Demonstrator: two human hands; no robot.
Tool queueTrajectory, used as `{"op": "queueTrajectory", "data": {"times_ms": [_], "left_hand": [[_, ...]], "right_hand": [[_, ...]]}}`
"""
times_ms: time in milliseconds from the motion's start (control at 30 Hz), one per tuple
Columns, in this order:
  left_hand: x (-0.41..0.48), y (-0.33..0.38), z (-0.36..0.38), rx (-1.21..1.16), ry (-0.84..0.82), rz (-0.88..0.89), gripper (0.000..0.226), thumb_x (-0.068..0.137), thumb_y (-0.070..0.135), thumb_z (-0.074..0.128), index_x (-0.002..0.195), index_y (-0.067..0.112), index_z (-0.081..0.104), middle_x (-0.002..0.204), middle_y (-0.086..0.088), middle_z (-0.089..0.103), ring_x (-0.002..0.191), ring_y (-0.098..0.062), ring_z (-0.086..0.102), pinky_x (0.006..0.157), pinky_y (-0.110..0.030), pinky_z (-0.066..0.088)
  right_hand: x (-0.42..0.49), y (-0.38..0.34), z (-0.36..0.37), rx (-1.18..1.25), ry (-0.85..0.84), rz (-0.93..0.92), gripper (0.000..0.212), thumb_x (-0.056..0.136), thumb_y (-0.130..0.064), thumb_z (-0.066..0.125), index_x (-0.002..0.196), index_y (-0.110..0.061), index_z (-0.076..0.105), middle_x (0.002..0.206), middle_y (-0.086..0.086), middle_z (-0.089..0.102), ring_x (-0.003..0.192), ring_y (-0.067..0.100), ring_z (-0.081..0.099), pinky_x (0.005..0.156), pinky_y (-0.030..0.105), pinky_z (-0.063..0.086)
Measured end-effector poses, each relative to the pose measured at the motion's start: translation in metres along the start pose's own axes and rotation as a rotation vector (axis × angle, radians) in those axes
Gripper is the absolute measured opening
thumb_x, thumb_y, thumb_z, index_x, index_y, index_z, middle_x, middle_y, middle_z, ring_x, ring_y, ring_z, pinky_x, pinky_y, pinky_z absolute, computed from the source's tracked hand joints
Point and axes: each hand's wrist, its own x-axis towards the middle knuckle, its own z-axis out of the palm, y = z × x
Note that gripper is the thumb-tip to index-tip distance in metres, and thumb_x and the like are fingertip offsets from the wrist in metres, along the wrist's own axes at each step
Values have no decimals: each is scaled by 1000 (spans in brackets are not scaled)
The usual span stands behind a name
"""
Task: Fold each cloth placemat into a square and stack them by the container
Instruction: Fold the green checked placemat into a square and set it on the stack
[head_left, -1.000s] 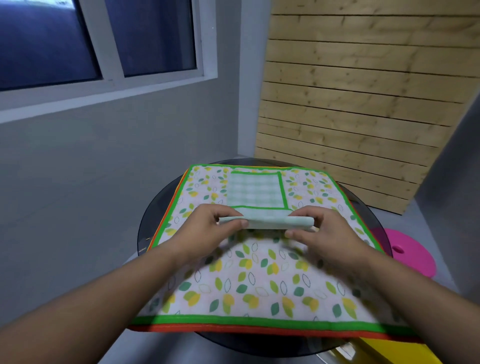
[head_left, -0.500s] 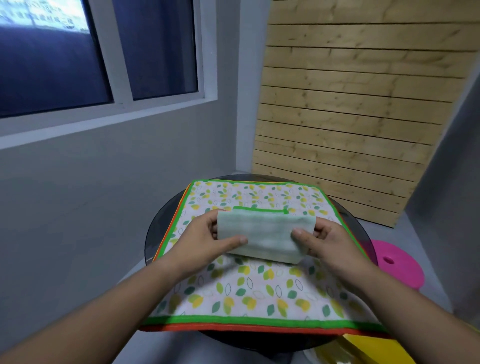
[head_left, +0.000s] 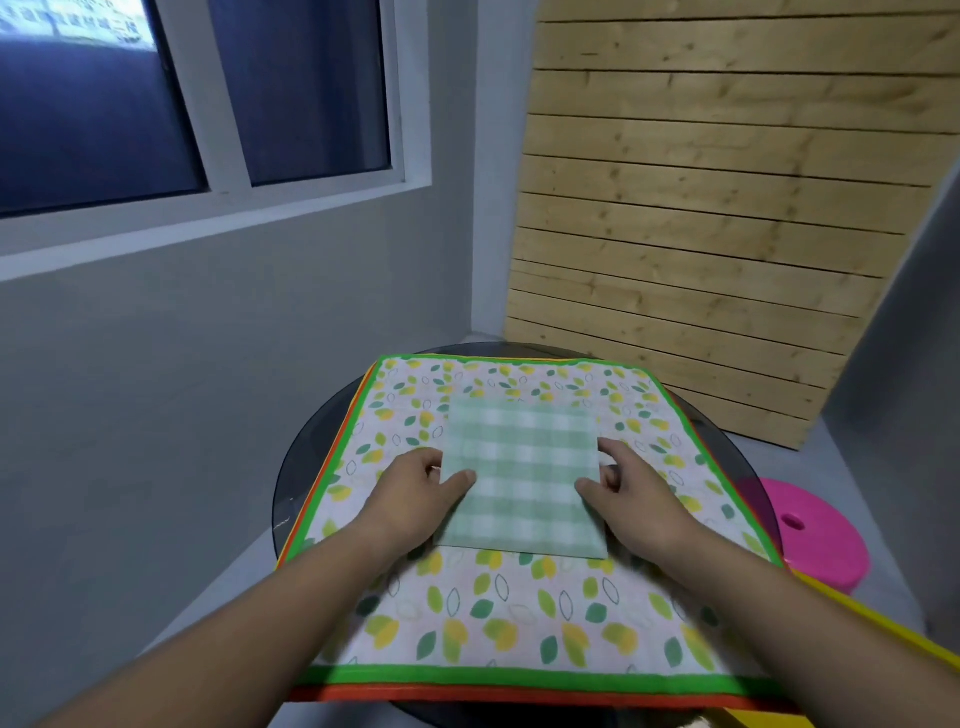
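Observation:
A folded green-and-white checked placemat (head_left: 522, 475) lies flat as a near-square on a spread leaf-print placemat (head_left: 498, 623) with a green border. An orange-edged cloth (head_left: 332, 483) peeks out beneath that one. My left hand (head_left: 415, 499) pinches the checked placemat's left edge, thumb on top. My right hand (head_left: 639, 499) grips its right edge the same way. Both hands rest low on the cloth, over the middle of the round dark glass table (head_left: 296, 467).
A pink round stool (head_left: 815, 535) stands to the right of the table. A yellow object (head_left: 883, 629) shows at the lower right edge. A grey wall with a window is on the left, and wooden slats lean at the back right.
The checked placemat was lifted and turned over toward me, then laid flat as a folded square. Both hands moved from its near edge to its left and right sides.

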Motion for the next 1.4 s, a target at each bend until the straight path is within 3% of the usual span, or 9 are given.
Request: {"op": "queueTrajectory", "data": {"times_ms": [100,233,400,567,800,900,967,1067,1400], "left_hand": [[5,-2,0,140,8,-29,22,87,45,70,105,36,62,86,15,71,83,-10,68,80,-37,57],[4,2,1,297,52,6,55,89,43,68,138,27,49,95,7,65,93,-17,62,80,-30,49],[2,7,5,465,34,53,43,95,40,61,133,22,59,112,-3,67,102,-22,61,81,-29,47],[0,5,10,623,-7,27,35,96,46,54,118,22,66,112,-3,56,93,-23,61,83,-35,53],[-3,11,11,762,-5,37,39,97,48,50,126,25,58,123,-3,50,105,-25,58,87,-37,51],[1,9,14,827,28,163,41,95,42,49,131,21,52,138,-8,41,131,-29,41,104,-39,41],[6,6,15,820,-57,317,53,96,33,45,148,22,38,163,-9,17,151,-29,13,121,-38,19],[14,-2,18,839,-240,450,63,101,31,34,159,21,12,168,-6,-7,153,-20,-12,124,-32,-4],[13,-14,32,955,-304,240,71,103,54,10,158,14,-10,164,-1,-21,150,-17,-23,124,-39,-10]], "right_hand": [[4,6,4,-182,53,-29,59,95,-28,59,148,-25,33,71,-15,47,67,3,49,60,18,38],[2,4,10,-439,57,-38,48,96,-38,55,141,-24,47,97,-11,61,100,16,60,85,28,46],[2,5,11,-551,49,-12,43,97,-41,51,137,-25,55,128,-3,65,121,20,56,108,42,39],[4,9,10,-671,23,-32,45,99,-46,44,139,-28,53,137,-4,59,130,23,49,113,42,31],[7,12,7,-619,-20,-44,44,99,-45,44,140,-28,51,141,-3,55,133,22,46,114,46,28],[9,14,4,-664,-83,-54,47,100,-48,38,143,-30,46,135,0,56,131,24,45,113,46,29],[8,15,5,-734,-115,-68,48,101,-50,32,144,-33,43,123,2,55,125,26,45,111,46,29],[7,14,7,-768,-134,-77,48,102,-49,27,147,-35,37,116,2,51,123,26,42,111,44,27],[5,10,7,-786,-168,-37,50,100,-54,25,147,-38,36,125,3,47,128,24,38,111,43,25]]}}
